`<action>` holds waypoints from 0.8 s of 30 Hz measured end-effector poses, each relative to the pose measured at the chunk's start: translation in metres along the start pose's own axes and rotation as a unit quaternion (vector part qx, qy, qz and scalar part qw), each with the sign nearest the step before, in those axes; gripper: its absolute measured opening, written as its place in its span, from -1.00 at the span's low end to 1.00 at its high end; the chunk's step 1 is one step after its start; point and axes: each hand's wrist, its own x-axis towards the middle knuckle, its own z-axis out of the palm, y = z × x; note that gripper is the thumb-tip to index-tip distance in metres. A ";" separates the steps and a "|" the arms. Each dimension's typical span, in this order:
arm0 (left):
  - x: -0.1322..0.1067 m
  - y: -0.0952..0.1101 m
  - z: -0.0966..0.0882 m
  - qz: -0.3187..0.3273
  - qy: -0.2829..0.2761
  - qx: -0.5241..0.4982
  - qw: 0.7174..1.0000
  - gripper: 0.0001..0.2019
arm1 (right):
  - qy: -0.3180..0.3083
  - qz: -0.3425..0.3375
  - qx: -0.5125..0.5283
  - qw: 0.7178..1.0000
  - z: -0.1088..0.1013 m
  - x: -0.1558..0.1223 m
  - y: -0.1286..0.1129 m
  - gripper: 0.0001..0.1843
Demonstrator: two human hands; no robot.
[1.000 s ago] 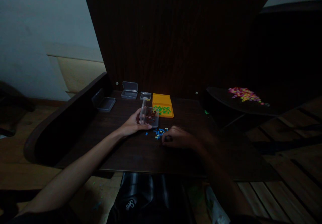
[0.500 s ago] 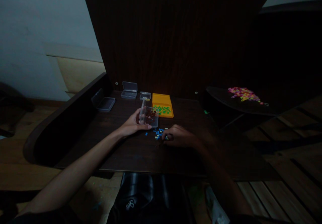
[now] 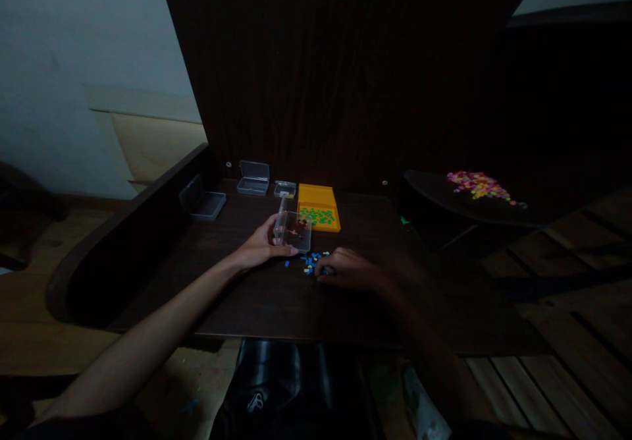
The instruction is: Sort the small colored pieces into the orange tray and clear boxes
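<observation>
Gripped at its near left corner by the left hand (image 3: 261,247) is a small clear plastic box (image 3: 295,232). The thumb is laid along its near edge, and the forearm is stretched across the dark wooden table (image 3: 257,302) from the lower left. The box stands near the middle of the table with its hinged lid raised upright, and dark red pieces (image 3: 296,225) are seen inside.

Just right of it, a loose scatter of blue pieces (image 3: 310,259), with a few pale ones among them, lies on the table. The right hand (image 3: 348,270) is laid palm down there, fingertips curled onto the scatter's right edge. Whether a piece is pinched cannot be told in the dim light.

Four clear boxes are counted: the held one, an open clear case (image 3: 202,201) at the left edge, a second clear case (image 3: 253,178) at the back, and a smaller clear case (image 3: 285,189) beside it. Their contents cannot be made out.

One orange box (image 3: 318,196) lies just behind the held box, and green pieces (image 3: 318,215) are held in it. One heap of pink and yellow pieces (image 3: 476,185) lies on a separate dark surface (image 3: 434,196) to the right.
</observation>
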 end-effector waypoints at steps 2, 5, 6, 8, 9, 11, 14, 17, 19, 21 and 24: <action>0.000 0.001 0.000 -0.010 0.007 0.000 1.000 -0.08 | 0.002 0.003 -0.012 1.000 0.005 0.000 0.000 -0.78; 0.000 0.002 0.001 -0.023 0.011 0.006 1.000 -0.07 | 0.016 0.007 -0.028 0.999 0.013 -0.001 0.000 -0.79; 0.000 0.002 0.001 -0.024 0.011 0.008 1.000 -0.07 | 0.019 0.011 -0.035 0.999 0.015 -0.001 0.000 -0.79; 0.000 0.002 0.000 -0.019 0.010 0.008 1.000 -0.08 | 0.020 0.019 -0.045 0.999 0.018 0.000 -0.001 -0.78; 0.000 0.002 0.000 -0.016 0.009 0.008 1.000 -0.08 | 0.018 0.019 -0.045 0.999 0.018 0.000 -0.001 -0.77; 0.000 0.002 0.000 -0.015 0.007 0.008 1.000 -0.07 | 0.015 0.015 -0.037 0.999 0.017 0.001 0.000 -0.78; 0.000 0.002 -0.001 -0.018 0.003 0.007 1.000 -0.05 | 0.019 0.008 -0.021 1.000 0.011 -0.001 0.001 -0.79; -0.001 0.003 -0.001 -0.015 -0.007 0.003 1.000 -0.03 | 0.032 0.019 -0.002 0.999 -0.003 -0.004 0.001 -0.79; -0.001 0.003 0.000 -0.012 -0.012 -0.002 1.000 -0.03 | 0.048 0.021 0.021 0.998 -0.015 -0.005 0.001 -0.81; -0.001 0.003 0.001 -0.008 -0.016 -0.005 1.000 -0.05 | 0.069 0.002 0.042 0.997 -0.027 -0.005 0.001 -0.82; -0.002 0.003 0.002 -0.013 -0.026 -0.003 1.000 -0.05 | 0.098 -0.022 0.057 0.993 -0.043 0.000 -0.001 -0.85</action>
